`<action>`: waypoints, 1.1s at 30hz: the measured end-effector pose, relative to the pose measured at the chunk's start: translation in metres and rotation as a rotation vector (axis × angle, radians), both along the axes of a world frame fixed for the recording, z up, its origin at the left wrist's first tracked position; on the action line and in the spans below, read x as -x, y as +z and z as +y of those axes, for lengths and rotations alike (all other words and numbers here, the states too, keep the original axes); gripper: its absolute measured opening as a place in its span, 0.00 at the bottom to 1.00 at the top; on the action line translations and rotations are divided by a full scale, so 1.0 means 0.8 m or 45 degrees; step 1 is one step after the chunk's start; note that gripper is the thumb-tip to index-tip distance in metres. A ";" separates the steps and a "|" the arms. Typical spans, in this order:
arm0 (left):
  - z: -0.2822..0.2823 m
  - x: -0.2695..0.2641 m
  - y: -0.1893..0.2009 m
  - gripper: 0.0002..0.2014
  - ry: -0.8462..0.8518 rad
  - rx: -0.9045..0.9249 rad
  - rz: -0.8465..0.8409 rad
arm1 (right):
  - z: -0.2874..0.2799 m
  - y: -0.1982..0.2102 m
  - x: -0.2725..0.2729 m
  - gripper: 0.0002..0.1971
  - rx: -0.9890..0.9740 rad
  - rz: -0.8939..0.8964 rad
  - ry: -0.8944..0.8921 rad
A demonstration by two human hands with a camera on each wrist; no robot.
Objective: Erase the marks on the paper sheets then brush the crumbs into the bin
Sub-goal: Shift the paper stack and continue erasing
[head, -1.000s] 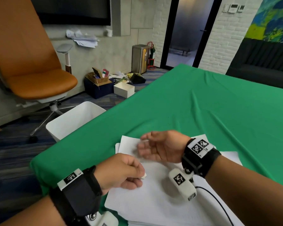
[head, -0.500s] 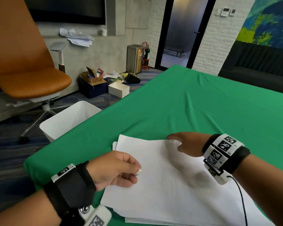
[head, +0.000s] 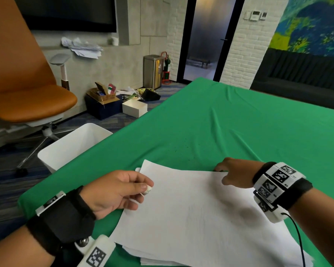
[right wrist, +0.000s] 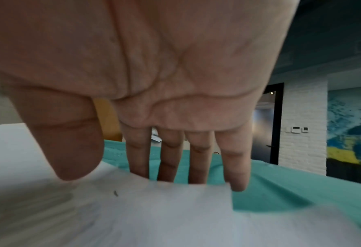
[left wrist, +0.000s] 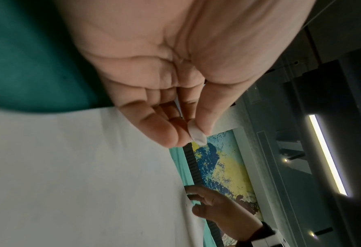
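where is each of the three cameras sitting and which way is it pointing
Head: on the head, looking forward and down over the table at the paper; both forearms show, left hand pinching an eraser, right hand.
Left wrist: under the palm, looking along the fingers to the eraser.
Right wrist: under the palm, looking along straight fingers at the paper's far edge.
All three share the paper; the head and left wrist views also share the right hand.

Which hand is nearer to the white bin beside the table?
Left. The left hand, pinching the eraser, hovers over the sheets' left edge nearest the white bin; the right hand sits at the top sheet's far edge, farther away.
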State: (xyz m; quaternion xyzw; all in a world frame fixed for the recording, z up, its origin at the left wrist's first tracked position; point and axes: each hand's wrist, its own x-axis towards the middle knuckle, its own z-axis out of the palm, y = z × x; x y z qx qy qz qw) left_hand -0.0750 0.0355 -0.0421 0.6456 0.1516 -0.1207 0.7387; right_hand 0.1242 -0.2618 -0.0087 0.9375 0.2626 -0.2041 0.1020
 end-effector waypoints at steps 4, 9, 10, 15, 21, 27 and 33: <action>0.003 -0.001 0.002 0.09 0.026 -0.123 -0.006 | -0.019 0.001 0.000 0.23 -0.082 0.009 -0.099; -0.001 -0.003 0.003 0.06 -0.013 -0.242 0.013 | -0.047 0.006 -0.013 0.23 -0.017 0.000 -0.242; -0.001 -0.004 0.004 0.06 -0.012 -0.257 0.016 | -0.055 0.010 -0.014 0.23 -0.066 -0.025 -0.308; 0.003 -0.002 0.009 0.05 -0.006 -0.483 -0.024 | -0.131 0.010 0.002 0.12 -0.205 -0.030 -0.650; 0.011 -0.003 0.012 0.04 -0.051 -0.587 0.054 | -0.177 -0.013 0.048 0.13 -0.372 0.305 -0.936; 0.006 0.002 0.017 0.05 -0.088 -0.546 0.085 | -0.161 -0.011 0.067 0.14 -0.602 0.509 -0.957; 0.018 0.011 0.026 0.05 -0.103 -0.553 0.094 | -0.144 -0.013 0.071 0.11 -0.610 0.383 -0.880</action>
